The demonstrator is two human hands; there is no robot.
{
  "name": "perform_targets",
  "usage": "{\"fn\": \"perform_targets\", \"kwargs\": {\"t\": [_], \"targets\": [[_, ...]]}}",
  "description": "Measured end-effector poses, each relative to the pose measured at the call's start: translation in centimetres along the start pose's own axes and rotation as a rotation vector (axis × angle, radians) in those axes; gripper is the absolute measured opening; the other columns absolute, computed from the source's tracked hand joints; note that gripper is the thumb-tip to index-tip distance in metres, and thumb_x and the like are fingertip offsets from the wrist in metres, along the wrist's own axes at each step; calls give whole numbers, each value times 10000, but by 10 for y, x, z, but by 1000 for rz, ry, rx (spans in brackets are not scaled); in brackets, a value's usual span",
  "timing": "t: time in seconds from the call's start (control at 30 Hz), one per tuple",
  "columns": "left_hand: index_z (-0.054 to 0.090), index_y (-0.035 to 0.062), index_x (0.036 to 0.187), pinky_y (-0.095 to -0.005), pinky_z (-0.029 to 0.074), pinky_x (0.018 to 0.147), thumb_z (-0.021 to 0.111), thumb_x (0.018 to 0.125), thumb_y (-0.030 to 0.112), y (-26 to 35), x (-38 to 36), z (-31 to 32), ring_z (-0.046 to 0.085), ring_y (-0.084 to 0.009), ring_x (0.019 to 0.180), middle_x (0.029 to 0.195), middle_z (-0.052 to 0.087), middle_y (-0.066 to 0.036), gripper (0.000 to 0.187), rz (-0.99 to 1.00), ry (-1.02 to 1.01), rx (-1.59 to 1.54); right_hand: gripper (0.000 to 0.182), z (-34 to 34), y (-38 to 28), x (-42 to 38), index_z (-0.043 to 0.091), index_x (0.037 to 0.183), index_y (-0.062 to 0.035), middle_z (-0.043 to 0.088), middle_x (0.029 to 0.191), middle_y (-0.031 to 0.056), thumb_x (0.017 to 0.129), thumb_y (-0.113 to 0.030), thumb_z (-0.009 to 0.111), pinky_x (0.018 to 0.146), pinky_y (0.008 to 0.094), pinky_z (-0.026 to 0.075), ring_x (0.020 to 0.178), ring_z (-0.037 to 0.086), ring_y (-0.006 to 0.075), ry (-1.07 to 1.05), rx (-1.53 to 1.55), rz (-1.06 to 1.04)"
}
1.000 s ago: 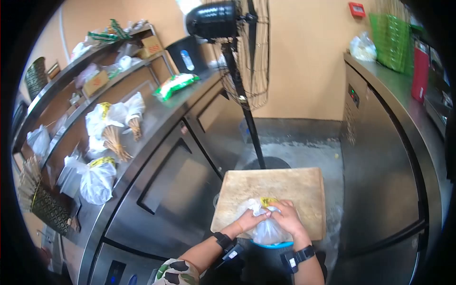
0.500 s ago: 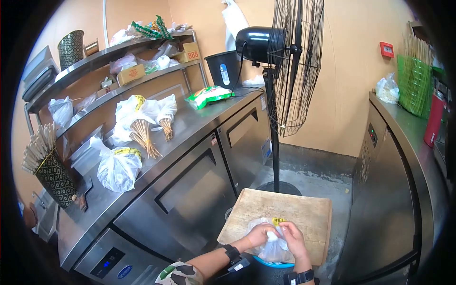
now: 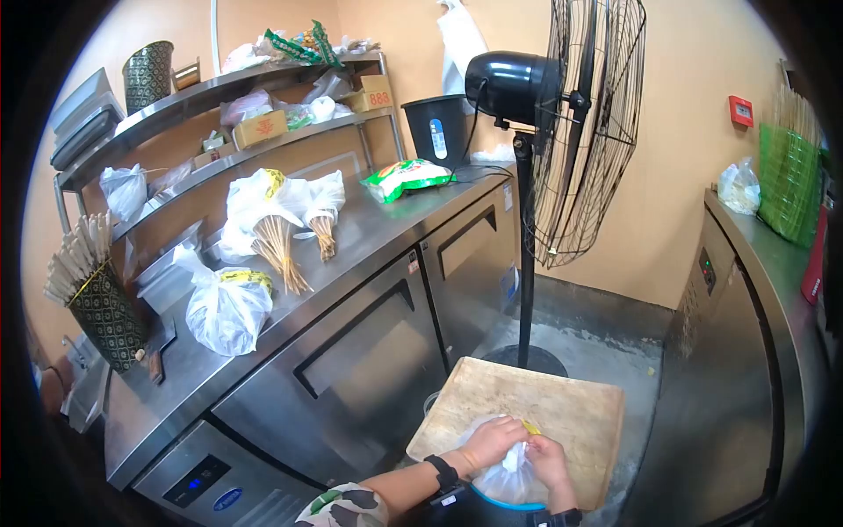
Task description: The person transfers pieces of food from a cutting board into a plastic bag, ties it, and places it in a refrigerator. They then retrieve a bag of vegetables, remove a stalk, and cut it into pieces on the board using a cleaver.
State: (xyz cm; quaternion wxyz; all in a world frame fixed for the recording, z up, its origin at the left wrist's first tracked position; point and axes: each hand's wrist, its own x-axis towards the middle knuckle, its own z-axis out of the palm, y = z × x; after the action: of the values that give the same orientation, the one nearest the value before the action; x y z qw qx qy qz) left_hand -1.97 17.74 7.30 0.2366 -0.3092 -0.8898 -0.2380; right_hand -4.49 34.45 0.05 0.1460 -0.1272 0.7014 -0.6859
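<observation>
A white translucent plastic bag (image 3: 507,481) with a yellow printed patch stands at the near edge of a wooden board (image 3: 549,393). Its contents are hidden. A blue rim (image 3: 518,506) shows beneath the bag. My left hand (image 3: 493,441) lies over the bag's gathered neck, fingers curled around it. Close beside it, my right hand (image 3: 548,460) pinches the plastic from the right. The fingertips of both hands are partly hidden by the bag and by each other.
A black standing fan (image 3: 527,228) rises behind the board. On the steel counter to the left are a tied white bag (image 3: 230,307), skewers wrapped in bags (image 3: 279,250) and a patterned holder of sticks (image 3: 105,316). A steel cabinet (image 3: 716,351) flanks the right.
My left hand has shifted from the bag's side to over its neck. My right hand has come lower beside it. The whole view has shifted slightly.
</observation>
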Motion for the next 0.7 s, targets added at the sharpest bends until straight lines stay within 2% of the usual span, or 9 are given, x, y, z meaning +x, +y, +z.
{"fn": "perform_targets", "kwargs": {"t": [0.1, 0.13, 0.23, 0.33, 0.43, 0.53, 0.63, 0.67, 0.7], "targets": [[573, 101, 829, -385, 472, 713, 613, 718, 84, 10, -11, -9, 584, -293, 814, 825, 573, -71, 119, -85, -80, -85, 94, 2, -11, -9, 652, 888, -26, 663, 815, 139, 804, -32, 610, 711, 372, 505, 760, 643, 292, 204, -541, -337], [576, 97, 831, -378, 475, 739, 638, 705, 98, 12, -20, -7, 590, -290, 827, 847, 593, -77, 140, -72, -159, -142, 65, 2, -20, -13, 653, 844, -46, 648, 855, 185, 788, -55, 622, 725, 422, 499, 798, 622, 364, 250, -549, -266], [582, 88, 846, -368, 474, 774, 650, 711, 101, 32, -41, -7, 592, -295, 857, 863, 602, -80, 151, -184, -193, -255, 56, -7, -8, -10, 650, 835, -39, 651, 837, 169, 799, -65, 616, 720, 417, 500, 782, 627, 345, 374, -758, -322], [606, 89, 925, -367, 476, 809, 643, 732, 101, 36, -53, -10, 592, -306, 907, 913, 608, -81, 197, -135, -221, -175, 30, -38, -6, -6, 645, 818, -34, 648, 801, 168, 802, -51, 626, 690, 341, 504, 727, 643, 292, 428, -464, -283], [614, 107, 1011, -375, 473, 837, 614, 764, 105, 50, -39, -8, 583, -321, 953, 964, 605, -80, 247, -205, -12, 72, 80, -37, -13, -18, 639, 869, -40, 646, 831, 167, 823, -93, 602, 712, 408, 499, 770, 628, 337, 207, -51, -49], [608, 149, 1121, -386, 480, 843, 581, 793, 108, 39, -36, 9, 592, -327, 953, 1034, 604, -86, 332, -262, -338, 178, 68, -31, -40, -44, 633, 861, -46, 645, 830, 163, 821, -94, 606, 695, 406, 499, 766, 631, 331, 304, -564, -196], [629, 152, 1103, -413, 504, 800, 511, 811, 50, 18, -30, 13, 612, -315, 926, 1019, 617, -90, 331, -272, -458, -95, 57, -41, -53, -56, 632, 856, -56, 647, 833, 156, 819, -93, 609, 686, 403, 499, 769, 631, 332, 270, -633, -244], [624, 119, 1090, -384, 507, 796, 546, 825, 104, 7, -33, 13, 643, -248, 880, 1010, 639, -86, 277, -194, -427, -131, 54, -47, -49, -56, 632, 854, -58, 647, 832, 154, 818, -91, 609, 683, 403, 499, 767, 631, 331, 292, -613, -255], [627, 108, 1076, -363, 504, 794, 552, 841, 122, 2, -32, 1, 637, -215, 883, 998, 647, -75, 248, -303, -452, -313, 51, -56, -41, -57, 631, 853, -59, 646, 831, 152, 818, -89, 609, 680, 403, 499, 765, 630, 330, 315, -589, -267]]}}
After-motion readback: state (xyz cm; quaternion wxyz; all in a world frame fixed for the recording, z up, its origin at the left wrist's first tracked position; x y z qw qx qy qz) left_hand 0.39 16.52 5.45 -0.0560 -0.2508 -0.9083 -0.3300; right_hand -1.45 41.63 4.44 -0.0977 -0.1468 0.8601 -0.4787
